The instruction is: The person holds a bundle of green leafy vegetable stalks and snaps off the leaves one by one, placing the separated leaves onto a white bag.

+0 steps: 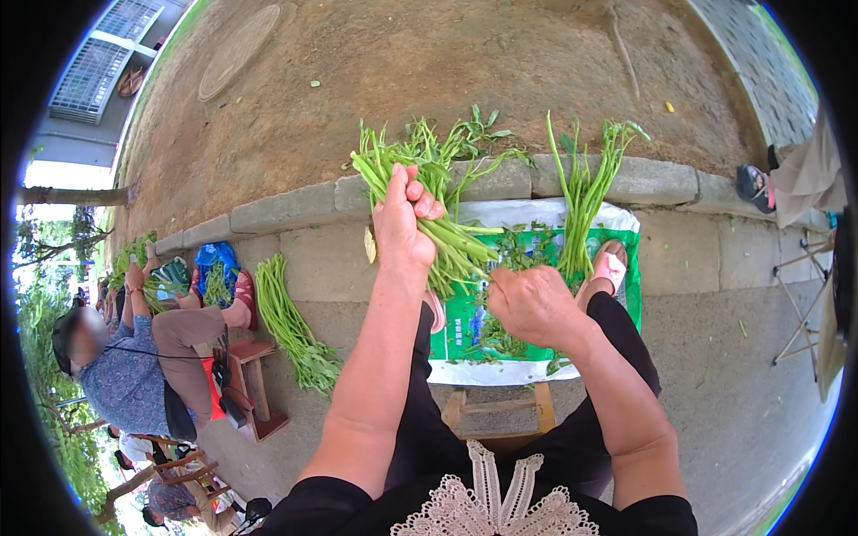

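Note:
My left hand (pixel 405 221) is closed around a bunch of leafy green vegetable stems (pixel 462 244), whose cut ends point to the right. At those ends my right hand (pixel 533 301) has its fingers pinched on the tip of a stem. Both hands are above a green and white plastic sheet (pixel 627 315) strewn with torn leaves. Behind my left hand more leafy stems (pixel 429 141) lie near the stone curb. Another bunch of stems (pixel 583 201) rests at the sheet's right side, beside my foot. Fingertips of my right hand are partly hidden.
A stone curb (pixel 281 208) runs behind the sheet, with bare soil beyond. At left a pile of stems (pixel 288 321) lies on the pavement, near a seated person (pixel 127 375) on a wooden stool (pixel 251 362). A folding chair's legs (pixel 798 301) and another person's shoe (pixel 754 187) are at right.

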`<action>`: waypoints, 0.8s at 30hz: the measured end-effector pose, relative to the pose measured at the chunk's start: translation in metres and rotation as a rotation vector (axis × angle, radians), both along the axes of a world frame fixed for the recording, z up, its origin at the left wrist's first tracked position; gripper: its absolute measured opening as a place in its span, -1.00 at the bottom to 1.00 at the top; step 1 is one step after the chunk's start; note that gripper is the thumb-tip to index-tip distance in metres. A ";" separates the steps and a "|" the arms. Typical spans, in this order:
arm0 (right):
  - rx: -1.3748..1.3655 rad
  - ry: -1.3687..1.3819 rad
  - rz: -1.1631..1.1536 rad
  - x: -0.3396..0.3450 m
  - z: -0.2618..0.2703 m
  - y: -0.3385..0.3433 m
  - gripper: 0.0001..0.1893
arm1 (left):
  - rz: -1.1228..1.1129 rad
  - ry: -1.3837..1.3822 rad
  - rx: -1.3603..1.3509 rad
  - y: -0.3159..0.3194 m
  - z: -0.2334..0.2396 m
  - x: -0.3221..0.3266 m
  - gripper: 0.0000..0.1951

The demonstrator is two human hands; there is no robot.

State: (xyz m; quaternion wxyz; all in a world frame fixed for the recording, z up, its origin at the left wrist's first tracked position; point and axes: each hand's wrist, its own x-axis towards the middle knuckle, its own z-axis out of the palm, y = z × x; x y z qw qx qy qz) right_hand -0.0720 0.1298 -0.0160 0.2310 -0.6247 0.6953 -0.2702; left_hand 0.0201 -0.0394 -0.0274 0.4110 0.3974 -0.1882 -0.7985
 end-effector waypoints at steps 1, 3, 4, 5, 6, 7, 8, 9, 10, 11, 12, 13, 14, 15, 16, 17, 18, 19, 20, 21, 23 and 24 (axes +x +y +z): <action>0.047 0.073 -0.026 0.001 0.003 -0.001 -0.83 | 0.015 0.008 0.008 -0.001 -0.001 0.001 -0.82; -0.023 0.094 -0.141 0.001 0.003 -0.005 -0.84 | 0.044 0.027 0.025 -0.004 -0.005 0.003 -0.82; -0.058 0.106 -0.199 0.000 0.002 -0.007 -0.84 | 0.051 0.055 0.062 -0.004 -0.006 0.003 -0.82; -0.164 0.075 -0.231 -0.003 -0.004 -0.009 -0.85 | 0.059 0.083 0.099 -0.005 -0.008 0.003 -0.82; -0.270 0.049 -0.265 -0.008 -0.015 -0.010 -0.85 | 0.063 0.115 0.137 -0.005 -0.010 0.000 -0.82; -0.380 0.018 -0.295 -0.015 -0.024 -0.012 -0.85 | 0.081 0.150 0.142 -0.010 -0.014 0.003 -0.82; -0.443 -0.133 -0.388 -0.028 -0.030 -0.012 -0.82 | 0.099 0.185 0.147 -0.020 -0.018 0.009 -0.83; -0.171 -0.720 -0.589 -0.029 0.007 -0.011 -0.81 | 0.136 0.208 0.151 -0.028 -0.023 0.022 -0.83; -0.076 -0.721 -0.545 -0.038 0.021 -0.009 -0.81 | 0.124 0.256 0.182 -0.030 -0.019 0.023 -0.83; 0.016 -0.721 -0.499 -0.049 0.025 -0.005 -0.80 | 0.092 0.274 0.194 -0.030 -0.014 0.023 -0.81; -0.052 -0.648 -0.392 -0.054 0.002 0.001 -0.78 | 0.052 0.297 0.208 -0.027 -0.010 0.018 -0.80; -0.008 -0.471 -0.307 -0.050 -0.004 0.001 -0.78 | 0.017 0.311 0.221 -0.025 -0.008 0.017 -0.78; 0.034 -0.294 -0.223 -0.045 -0.007 0.001 -0.78 | -0.032 0.351 0.218 -0.023 -0.007 0.016 -0.78; 0.079 -0.114 -0.140 -0.040 -0.010 0.003 -0.77 | -0.076 0.337 0.206 -0.022 -0.006 0.015 -0.79; 0.082 -0.041 -0.092 -0.036 -0.012 0.004 -0.72 | -0.121 0.324 0.194 -0.021 -0.005 0.015 -0.80; 0.112 -0.031 -0.115 -0.036 -0.011 0.005 -0.71 | -0.166 0.310 0.182 -0.020 -0.003 0.014 -0.81; 0.140 -0.018 -0.137 -0.037 -0.007 0.004 -0.70 | -0.194 0.183 0.107 -0.015 0.001 0.010 -0.82; 0.168 -0.006 -0.159 -0.038 -0.003 0.003 -0.68 | -0.271 0.086 0.056 -0.010 0.006 0.007 -0.82; 0.222 -0.035 -0.222 -0.041 0.005 0.001 -0.66 | -0.347 -0.010 0.005 -0.004 0.010 0.005 -0.81; 0.179 -0.119 -0.260 -0.044 0.005 0.000 -0.66 | -0.424 -0.107 -0.049 0.001 0.012 0.002 -0.81; 0.093 -0.288 -0.336 -0.048 0.003 -0.003 -0.65 | -0.519 -0.201 -0.123 0.009 0.015 -0.002 -0.78; 0.104 -0.424 -0.366 -0.048 0.005 -0.005 -0.65 | -0.569 -0.244 -0.148 0.013 0.016 -0.005 -0.78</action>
